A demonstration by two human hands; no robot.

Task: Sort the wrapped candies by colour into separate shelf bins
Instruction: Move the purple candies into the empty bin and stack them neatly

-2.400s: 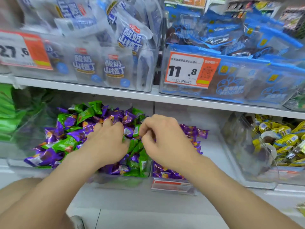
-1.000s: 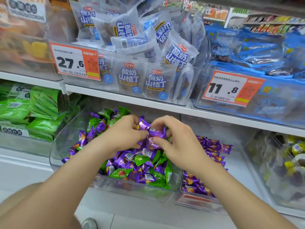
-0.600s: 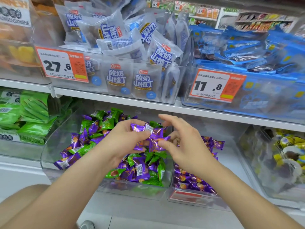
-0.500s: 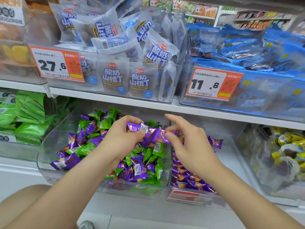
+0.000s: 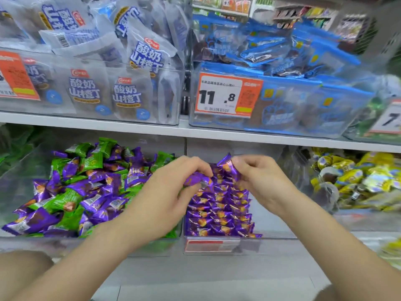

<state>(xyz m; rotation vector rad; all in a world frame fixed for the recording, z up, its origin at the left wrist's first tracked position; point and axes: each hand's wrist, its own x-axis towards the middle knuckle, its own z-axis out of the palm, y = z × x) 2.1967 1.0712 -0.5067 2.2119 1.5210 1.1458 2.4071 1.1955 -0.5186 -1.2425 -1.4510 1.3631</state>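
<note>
A clear bin (image 5: 19,185) on the lower shelf holds mixed purple and green wrapped candies (image 5: 82,185). To its right a second clear bin (image 5: 271,231) holds neat rows of purple candies (image 5: 219,213) only. My left hand (image 5: 173,192) is over the gap between the two bins, pinching a bunch of purple candies (image 5: 196,179). My right hand (image 5: 260,181) is above the purple rows, gripping one purple candy (image 5: 227,165) by its wrapper.
A bin of yellow wrapped sweets (image 5: 358,181) stands at the right, green packets (image 5: 13,144) at the far left. The upper shelf carries bins of white-blue snack bags (image 5: 130,90) and blue packets (image 5: 293,101) with an 11.8 price tag (image 5: 225,94). The white shelf edge (image 5: 195,133) overhangs the bins.
Both hands lifted purple candies out of the mixed bin and carried them right, over the purple-only bin. The view shifted right with them.
</note>
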